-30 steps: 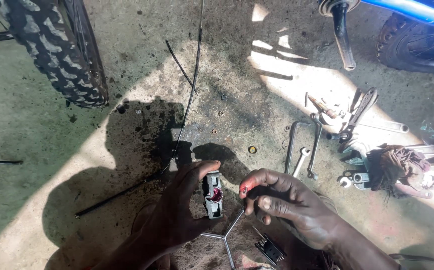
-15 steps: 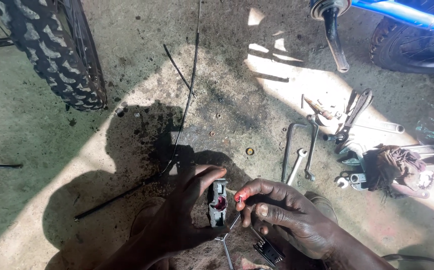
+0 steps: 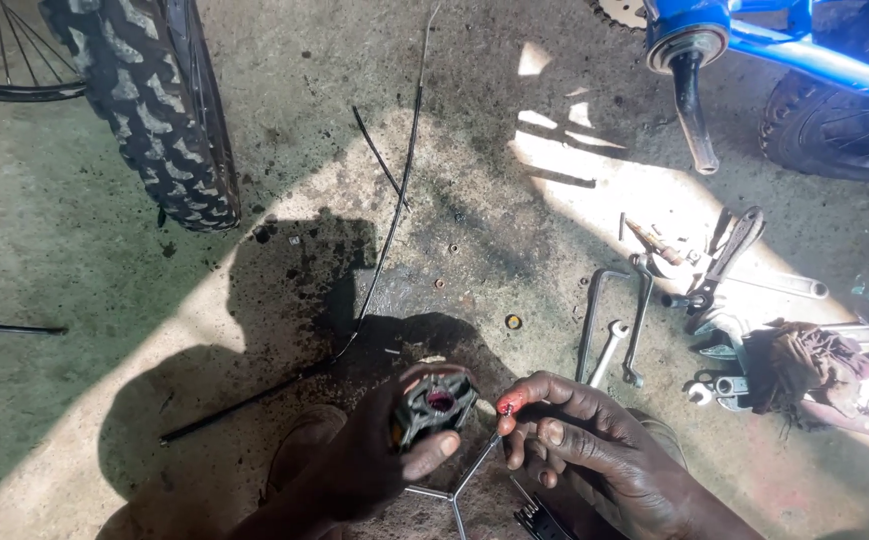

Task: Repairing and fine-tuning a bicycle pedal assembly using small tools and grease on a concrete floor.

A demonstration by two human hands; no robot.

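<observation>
Left hand [image 3: 374, 462] grip on black pedal [image 3: 434, 405], right hand [image 3: 594, 455] beside it

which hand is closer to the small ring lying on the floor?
Right. The right hand sits just below and right of the ring; the left hand, holding the pedal, is farther off, down to its left.

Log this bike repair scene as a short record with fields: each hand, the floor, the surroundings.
left hand: grips a dark grey plastic bicycle pedal
right hand: fingertips pinch a small red-tipped part beside the pedal
below hands: three-armed metal wrench
floor: stained concrete floor, black cable, metal spanners
surroundings: knobbly black tyre, blue bicycle frame
</observation>
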